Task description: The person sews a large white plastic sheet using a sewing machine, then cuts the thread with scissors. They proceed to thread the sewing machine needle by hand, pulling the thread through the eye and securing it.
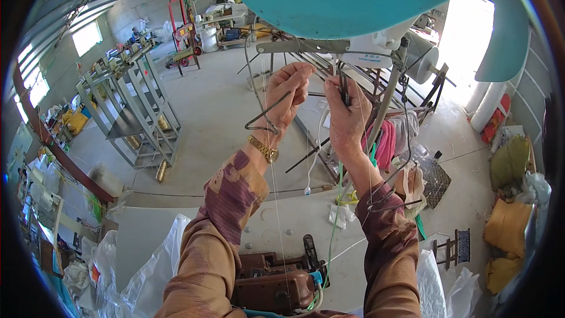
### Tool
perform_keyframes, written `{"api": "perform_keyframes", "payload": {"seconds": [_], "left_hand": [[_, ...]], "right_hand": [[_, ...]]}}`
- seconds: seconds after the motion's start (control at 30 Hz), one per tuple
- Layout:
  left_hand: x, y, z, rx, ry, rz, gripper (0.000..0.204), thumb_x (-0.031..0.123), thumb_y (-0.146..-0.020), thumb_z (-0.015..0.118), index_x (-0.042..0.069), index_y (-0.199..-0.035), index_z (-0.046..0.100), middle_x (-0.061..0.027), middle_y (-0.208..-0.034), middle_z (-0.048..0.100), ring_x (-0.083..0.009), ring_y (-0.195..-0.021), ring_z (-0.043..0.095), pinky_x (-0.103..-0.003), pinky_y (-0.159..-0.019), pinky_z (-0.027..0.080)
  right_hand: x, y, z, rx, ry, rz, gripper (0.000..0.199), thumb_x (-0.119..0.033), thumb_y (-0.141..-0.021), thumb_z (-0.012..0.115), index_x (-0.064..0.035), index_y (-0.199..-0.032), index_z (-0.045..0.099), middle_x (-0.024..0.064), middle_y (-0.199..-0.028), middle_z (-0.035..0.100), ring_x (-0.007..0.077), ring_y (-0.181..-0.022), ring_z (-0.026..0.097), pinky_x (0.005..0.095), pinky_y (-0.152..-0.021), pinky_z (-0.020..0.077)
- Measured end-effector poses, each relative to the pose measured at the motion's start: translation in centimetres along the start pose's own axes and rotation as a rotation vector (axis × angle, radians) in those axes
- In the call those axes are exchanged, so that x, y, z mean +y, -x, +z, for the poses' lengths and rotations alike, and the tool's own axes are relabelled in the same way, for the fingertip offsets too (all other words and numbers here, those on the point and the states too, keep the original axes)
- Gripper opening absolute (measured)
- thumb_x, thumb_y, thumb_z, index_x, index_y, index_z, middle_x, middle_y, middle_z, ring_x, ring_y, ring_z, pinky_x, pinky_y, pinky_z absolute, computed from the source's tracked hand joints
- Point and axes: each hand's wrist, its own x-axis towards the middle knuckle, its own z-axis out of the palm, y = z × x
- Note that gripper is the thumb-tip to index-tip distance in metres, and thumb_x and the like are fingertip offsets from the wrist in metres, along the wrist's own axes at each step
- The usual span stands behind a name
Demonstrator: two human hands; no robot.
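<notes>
The right grip [348, 112] was closed around a slim dark tool [345, 89], thumb laid along it, its tip raised just under the flat metal bar [303, 47]. The left grip [287, 97] hung near it, apart from the tool, with thumb and forefinger pressed together at the tips; whether a strand ran between them was too fine to tell. A bent wire [263, 119] crossed in front of the left wrist, near the gold watch [265, 148], and a pale thread [275, 200] dropped past the left sleeve toward the brown machine [273, 291] at the worktop [147, 224].

The tool looked like stiff, slender metal, probably light enough for one hand and a little slick if the fingers were damp. Its best hold seemed to be low on the shanks, between thumb and curled fingers, leaving the narrow tip free. The thread seemed nearly weightless, limp and easily snapped or lost; it would likely handle best pinched close to its end, with slack left below. The wire appeared springy, firm enough to snag a cuff, and was better taken along a straight run than at its bend.
</notes>
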Motion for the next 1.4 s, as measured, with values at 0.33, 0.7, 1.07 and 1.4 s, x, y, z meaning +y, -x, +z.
{"api": "perform_keyframes", "payload": {"seconds": [0.33,0.7,1.07,1.4], "left_hand": [[-0.5,-2.5,0.3,-0.001,0.209,0.06,0.008,0.012,-0.09,0.066,0.006,-0.086,0.063,0.0098,-0.061,0.033,-0.0021,-0.051,0.025,-0.019,-0.043,0.02],[-0.5,-3.3,0.7,0.077,0.324,0.045,0.024,0.005,-0.089,0.063,0.011,-0.071,0.048,0.0064,-0.063,0.034,-0.0045,-0.053,0.028,-0.02,-0.044,0.022],[0.0,-3.5,0.7,0.08,0.342,0.076,0.021,0.002,-0.088,0.06,0.008,-0.073,0.047,0.0037,-0.064,0.037,-0.0061,-0.054,0.031,-0.021,-0.045,0.026],[-0.2,-3.3,0.8,0.062,0.327,0.085,0.02,0.003,-0.086,0.064,0.011,-0.074,0.051,0.0057,-0.064,0.04,-0.0045,-0.052,0.032,-0.02,-0.044,0.026]], "right_hand": [[0.9,2.0,-2.2,0.016,-0.015,0.148,0.011,-0.004,-0.085,0.067,-0.002,-0.096,0.063,-0.0062,-0.074,0.054,0.0032,-0.066,0.039,0.0202,-0.058,0.0338],[1.0,3.6,-2.9,0.001,0.042,0.226,0.008,-0.006,-0.087,0.067,-0.0017,-0.093,0.064,-0.005,-0.074,0.057,0.0023,-0.068,0.043,0.0195,-0.063,0.0383],[0.9,4.2,-3.1,-0.046,0.091,0.224,0.01,-0.008,-0.088,0.066,0.0001,-0.093,0.063,-0.003,-0.075,0.06,0.0029,-0.069,0.047,0.02,-0.063,0.0395],[1.1,4.3,-3.4,-0.052,0.116,0.204,0.009,-0.008,-0.087,0.066,-0.0005,-0.093,0.063,-0.003,-0.073,0.06,0.0028,-0.067,0.047,0.02,-0.061,0.0389]]}}
